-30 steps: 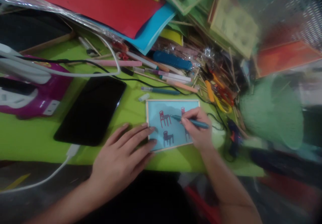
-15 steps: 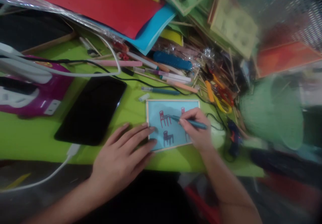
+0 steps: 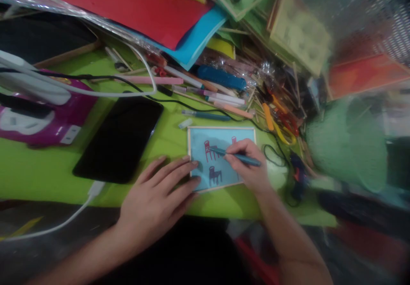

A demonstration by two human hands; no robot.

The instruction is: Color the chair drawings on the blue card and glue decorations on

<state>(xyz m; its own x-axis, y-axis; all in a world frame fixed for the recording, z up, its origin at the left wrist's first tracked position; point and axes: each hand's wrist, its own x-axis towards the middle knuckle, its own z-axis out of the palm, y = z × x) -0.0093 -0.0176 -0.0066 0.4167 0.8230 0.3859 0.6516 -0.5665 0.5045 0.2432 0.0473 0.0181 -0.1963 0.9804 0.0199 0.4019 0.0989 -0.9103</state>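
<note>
A small light-blue card (image 3: 221,137) with a pale border lies on the green table (image 3: 38,174); red and dark chairs are drawn on it. My right hand (image 3: 248,167) pinches a teal pen (image 3: 237,157), whose tip rests on the upper-left red chair. Fingers stretched flat, my left hand (image 3: 156,201) presses the card's left edge and the table beside it.
A black tablet (image 3: 120,137) with a white cable lies left of the card, and a magenta and white device (image 3: 38,118) sits further left. Behind the card are pens, sticks, scissors (image 3: 277,116), coloured paper sheets (image 3: 144,7) and a green mesh object (image 3: 347,144).
My right hand slid slightly left with the pen, so the tip moved from the card's middle onto the upper-left red chair. My left hand stayed put.
</note>
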